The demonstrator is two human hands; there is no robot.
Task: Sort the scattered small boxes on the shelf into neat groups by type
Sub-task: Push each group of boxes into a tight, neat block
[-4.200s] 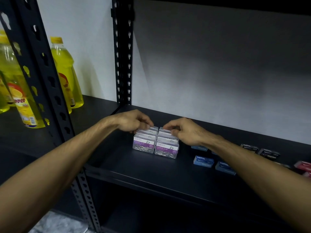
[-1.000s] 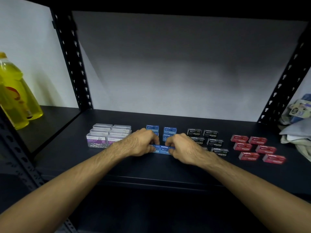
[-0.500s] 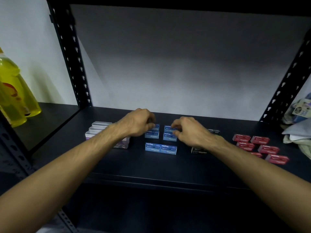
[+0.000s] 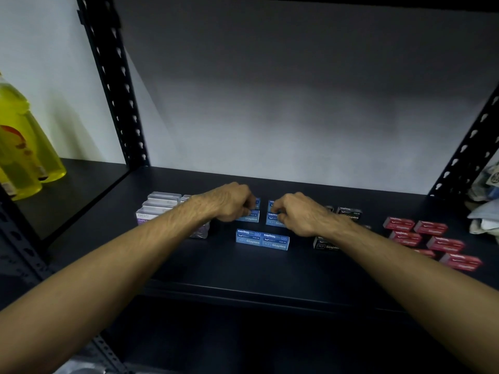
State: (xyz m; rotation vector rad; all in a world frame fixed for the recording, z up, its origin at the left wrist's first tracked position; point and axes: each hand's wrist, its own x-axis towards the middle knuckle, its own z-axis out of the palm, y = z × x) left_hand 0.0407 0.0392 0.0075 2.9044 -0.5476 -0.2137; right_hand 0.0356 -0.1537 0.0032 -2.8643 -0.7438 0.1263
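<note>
Small boxes lie on a dark shelf (image 4: 243, 273). Two blue staple boxes (image 4: 262, 239) sit side by side in front. Behind them are more blue staple boxes: my left hand (image 4: 229, 202) has its fingers closed on the left one (image 4: 251, 217), and my right hand (image 4: 298, 213) pinches the right one (image 4: 273, 221). Clear paper clip boxes (image 4: 159, 207) stand at the left, partly hidden by my left forearm. Black staple boxes (image 4: 349, 213) lie behind my right wrist. Red staple boxes (image 4: 432, 236) form a group at the right.
Yellow bottles (image 4: 24, 147) stand on the neighbouring shelf at the left, past a black perforated upright (image 4: 113, 85). Another upright (image 4: 469, 147) and bunched cloth (image 4: 486, 214) are at the right edge. A white wall closes the back.
Both hands left the front pair of blue boxes and moved back onto the rear blue boxes. Earlier still they were squaring up the paper clip boxes.
</note>
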